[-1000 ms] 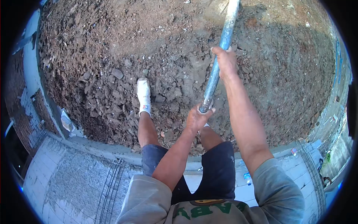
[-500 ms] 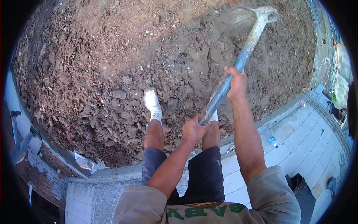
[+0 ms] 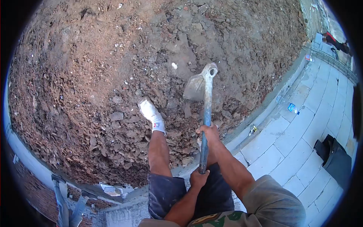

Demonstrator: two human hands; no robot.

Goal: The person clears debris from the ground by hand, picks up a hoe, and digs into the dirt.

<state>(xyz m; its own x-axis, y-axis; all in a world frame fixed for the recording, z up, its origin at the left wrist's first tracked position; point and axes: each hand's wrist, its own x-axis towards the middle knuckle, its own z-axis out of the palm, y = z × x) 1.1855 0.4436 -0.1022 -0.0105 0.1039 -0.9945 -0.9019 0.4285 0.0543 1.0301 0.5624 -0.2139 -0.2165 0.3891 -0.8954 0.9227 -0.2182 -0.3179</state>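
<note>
A hoe [image 3: 207,99] with a blue-grey handle and a broad metal blade stands in front of me, its head on or just above the rough brown soil [image 3: 90,75]. My left hand [image 3: 199,178] is wrapped round the butt end of the handle, close to my shorts. Higher up the shaft, my right hand [image 3: 210,133] grips it too. The blade points left of the handle, and its lower edge is against the dirt. My foot in a white sock [image 3: 150,111] stands on the clods left of the hoe; the other foot is mostly hidden behind the handle and right hand.
A pale block ledge [image 3: 280,132] borders the soil on the right. On it lie a plastic bottle [image 3: 293,108], a dark cloth or bag [image 3: 332,157] and a small wrapper [image 3: 253,130]. A stone [image 3: 116,116] rests beside my foot.
The hoe's head has come from the far upper right down and left, nearer to my feet. Both hands have moved lower with the handle, which is now almost upright in view.
</note>
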